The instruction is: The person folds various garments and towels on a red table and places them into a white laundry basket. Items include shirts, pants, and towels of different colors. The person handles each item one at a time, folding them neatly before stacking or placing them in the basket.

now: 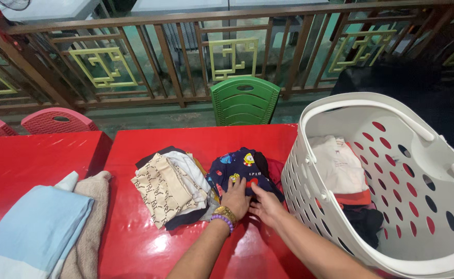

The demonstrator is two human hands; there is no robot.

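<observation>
Garment (243, 166) — navy, cartoon-printed, folded, just left of the white basket (309, 170): judged soft, light, limp. Left hand (235, 198) and right hand (266, 206) press flat, fingers spread — best gripped at folded edges.

Navy garment (243, 168): dark blue fabric printed with small yellow, red and light blue cartoon figures. State: folded into a compact bundle, lying flat on the red tabletop (149, 248). Position: between the stack of folded clothes (171, 186) and the white laundry basket (392, 181), just beside each. Both hands rest on its near edge, left hand (235, 199) and right hand (266, 205) side by side, palms down.
</observation>
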